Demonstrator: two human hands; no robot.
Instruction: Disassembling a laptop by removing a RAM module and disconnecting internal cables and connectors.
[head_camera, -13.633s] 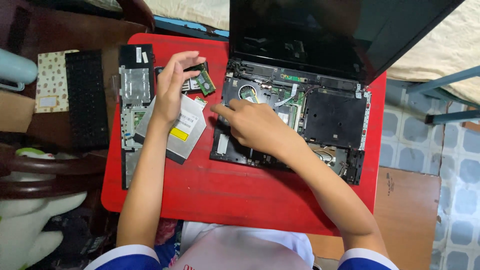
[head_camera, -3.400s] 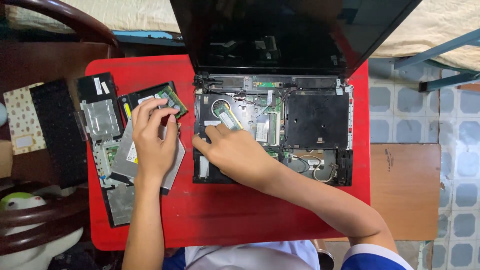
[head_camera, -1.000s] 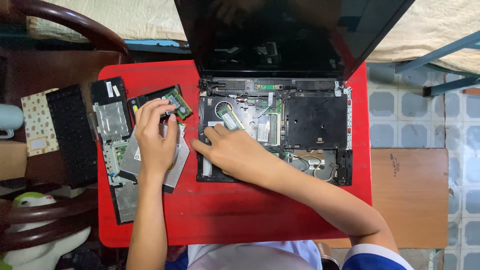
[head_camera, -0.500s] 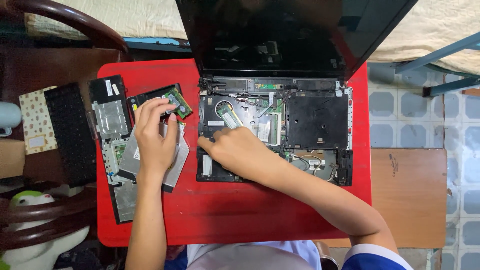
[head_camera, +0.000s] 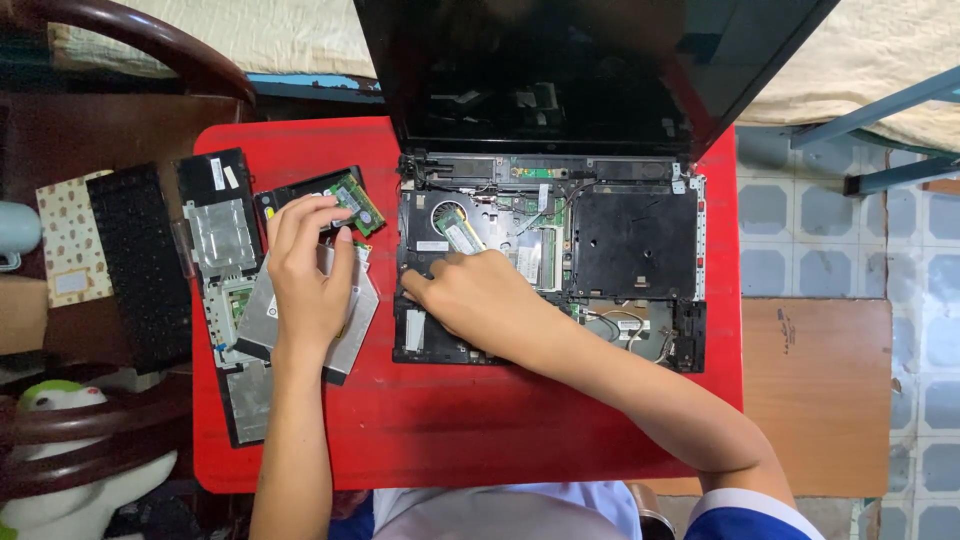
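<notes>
Opened laptop, hands inside and beside, removed keyboard left

red table, black laptop, green memory module

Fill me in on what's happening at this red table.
A person is working on an opened laptop on a red table; its keyboard deck is off and the inner boards are exposed. The right hand rests inside the chassis, fingers at its left side near a green memory module. The left hand lies on a silver drive beside the laptop, fingers touching another small green module. A removed black keyboard and cover panels lie to the left.
</notes>
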